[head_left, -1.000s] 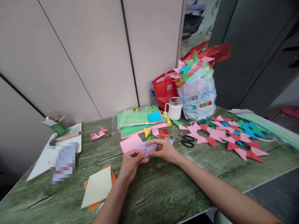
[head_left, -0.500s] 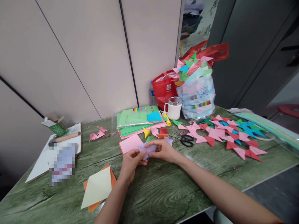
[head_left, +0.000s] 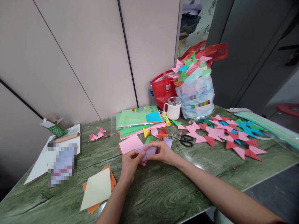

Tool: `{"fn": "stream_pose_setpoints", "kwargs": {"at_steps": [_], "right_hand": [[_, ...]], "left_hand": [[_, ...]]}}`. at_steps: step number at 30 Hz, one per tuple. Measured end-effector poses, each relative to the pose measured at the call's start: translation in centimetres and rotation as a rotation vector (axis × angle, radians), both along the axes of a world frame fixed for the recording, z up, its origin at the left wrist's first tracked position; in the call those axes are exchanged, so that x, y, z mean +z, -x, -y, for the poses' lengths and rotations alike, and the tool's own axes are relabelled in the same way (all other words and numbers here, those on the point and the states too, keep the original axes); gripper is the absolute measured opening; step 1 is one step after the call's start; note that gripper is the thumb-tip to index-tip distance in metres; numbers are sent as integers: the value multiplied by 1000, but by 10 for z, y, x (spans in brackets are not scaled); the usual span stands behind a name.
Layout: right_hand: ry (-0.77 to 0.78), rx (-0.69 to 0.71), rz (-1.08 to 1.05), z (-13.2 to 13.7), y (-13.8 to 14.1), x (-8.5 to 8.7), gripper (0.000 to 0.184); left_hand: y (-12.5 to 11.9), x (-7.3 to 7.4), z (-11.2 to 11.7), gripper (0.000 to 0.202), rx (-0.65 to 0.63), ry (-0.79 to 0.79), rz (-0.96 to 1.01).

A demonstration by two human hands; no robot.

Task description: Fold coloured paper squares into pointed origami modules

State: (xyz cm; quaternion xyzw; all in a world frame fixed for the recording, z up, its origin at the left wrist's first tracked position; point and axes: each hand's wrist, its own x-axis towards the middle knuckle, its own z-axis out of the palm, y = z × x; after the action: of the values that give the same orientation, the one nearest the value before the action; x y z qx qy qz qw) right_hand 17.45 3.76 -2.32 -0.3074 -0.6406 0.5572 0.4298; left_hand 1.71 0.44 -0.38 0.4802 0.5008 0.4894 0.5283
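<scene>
A folded piece of purple origami paper (head_left: 150,151) is held between my two hands above the table. My left hand (head_left: 130,161) pinches its left end between thumb and fingers. My right hand (head_left: 163,152) grips the right side, its fingers curled over the top edge. Just behind my hands lie a pink paper square (head_left: 130,143), a green folded piece (head_left: 149,139) and another purple folded piece (head_left: 168,142). A yellow folded piece (head_left: 146,133) and an orange one (head_left: 161,136) are a little farther back.
Black-handled scissors (head_left: 186,140) lie right of my hands, beside linked pink and red paper shapes (head_left: 216,133). Behind stand a white mug (head_left: 173,109), paper packs (head_left: 130,118) and a full plastic bag (head_left: 197,93). Cream paper (head_left: 97,189) and a hammer (head_left: 66,137) are at left.
My right hand's fingers have shifted slightly on the purple paper, and the paper's angle has changed a little. Both hands keep hold of it. The view has moved very slightly.
</scene>
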Motion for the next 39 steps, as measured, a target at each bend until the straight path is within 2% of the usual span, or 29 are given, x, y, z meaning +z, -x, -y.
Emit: {"fn": "stream_pose_setpoints", "kwargs": {"at_steps": [4,8,14,23,31,35,39], "right_hand": [[-16,-11,-39,-1,0,2,31],[-30,-62,-24,-2,-4,9,30],[-47,-95,12,-3,-5,11,27],[-30,-83,16,-3,-6,14,24],[-38,-143,42,-3,-5,13,23],[-69,-117,18,-3,-4,11,25],[-75,-88,1,-2,-4,9,27]], "left_hand": [[-1,2,0,19,-16,-15,46],[-2,4,0,30,-41,30,133],[-3,4,1,32,-2,83,89],[-5,5,2,39,9,31,108],[-8,2,4,34,-5,-203,47],[-8,1,3,18,4,-181,6],[-8,1,2,18,68,-135,9]]}}
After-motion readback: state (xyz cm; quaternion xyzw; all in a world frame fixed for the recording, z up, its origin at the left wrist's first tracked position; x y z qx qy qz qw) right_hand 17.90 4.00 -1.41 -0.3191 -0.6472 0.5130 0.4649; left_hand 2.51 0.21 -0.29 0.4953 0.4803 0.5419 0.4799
